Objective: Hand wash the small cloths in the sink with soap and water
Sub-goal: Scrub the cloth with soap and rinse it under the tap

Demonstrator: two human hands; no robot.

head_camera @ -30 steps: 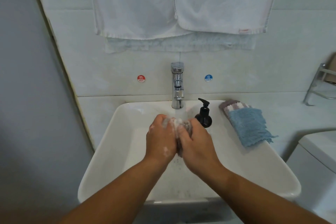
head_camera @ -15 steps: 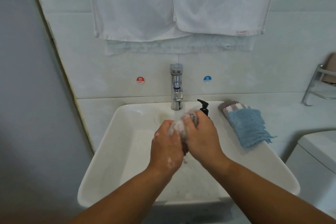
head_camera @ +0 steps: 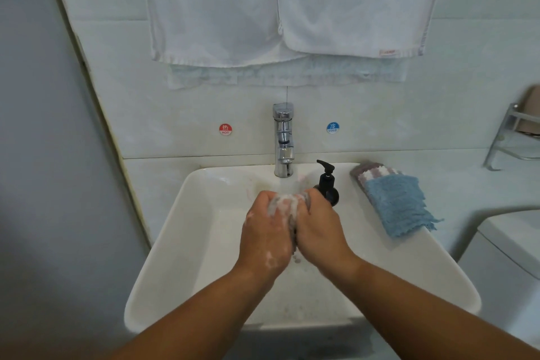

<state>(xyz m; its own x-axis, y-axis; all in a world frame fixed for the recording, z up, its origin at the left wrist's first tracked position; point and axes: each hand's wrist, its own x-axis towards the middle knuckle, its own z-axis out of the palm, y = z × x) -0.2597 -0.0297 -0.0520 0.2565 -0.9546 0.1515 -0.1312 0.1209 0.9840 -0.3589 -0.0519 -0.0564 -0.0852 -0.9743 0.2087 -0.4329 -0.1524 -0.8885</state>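
Note:
Over the white sink point(head_camera: 181, 245), my left hand point(head_camera: 264, 237) and my right hand point(head_camera: 318, 228) grip a small grey cloth point(head_camera: 285, 206) between them. The cloth is bunched and covered in white suds; most of it is hidden by my fingers. Soap foam speckles my left hand. A chrome tap point(head_camera: 283, 140) stands just behind the hands. A black soap pump bottle point(head_camera: 327, 181) sits on the rim beside my right hand. A blue cloth point(head_camera: 397, 204) lies on the right rim on top of a grey and white cloth point(head_camera: 371, 172).
White towels point(head_camera: 280, 6) hang on the wall above the tap. Hot and cold stickers flank the tap. A metal rack point(head_camera: 511, 137) stands at the far right, and a white toilet tank point(head_camera: 514, 245) sits at the lower right. A grey wall closes off the left side.
Both hands kept rubbing the sudsy cloth; they slid apart slightly and the cloth now shows between the knuckles, nearer the tap than a second ago.

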